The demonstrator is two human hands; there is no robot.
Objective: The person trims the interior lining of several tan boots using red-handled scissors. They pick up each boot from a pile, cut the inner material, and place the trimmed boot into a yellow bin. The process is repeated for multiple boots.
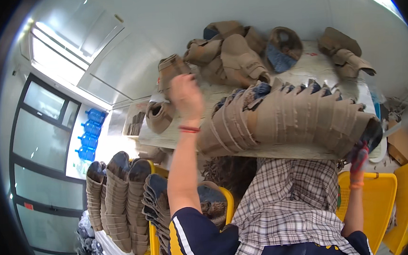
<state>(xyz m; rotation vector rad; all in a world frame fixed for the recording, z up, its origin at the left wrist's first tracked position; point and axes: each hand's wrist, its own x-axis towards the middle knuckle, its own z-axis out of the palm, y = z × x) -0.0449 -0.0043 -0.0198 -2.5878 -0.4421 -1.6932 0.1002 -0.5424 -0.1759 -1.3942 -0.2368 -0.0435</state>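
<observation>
My bare left hand [186, 96], with a red cord at the wrist, is raised over the left part of the table, in front of a tan shoe upper [166, 68]. Motion smears its fingers, so a grip cannot be made out. Across the table's near edge lies a long row of nested tan shoe uppers [296, 115] with dark and blue lining. At the row's right end, my gloved right hand [358, 158] has its fingers closed on the last upper. Another tan upper [159, 116] stands left of my left wrist.
Loose uppers [230, 56] are heaped at the back of the table [186, 137], with more [346, 53] at the back right. Nested stacks [117, 203] stand lower left. Yellow bins [369, 199] flank me. Blue water bottles [91, 134] stand by the left wall.
</observation>
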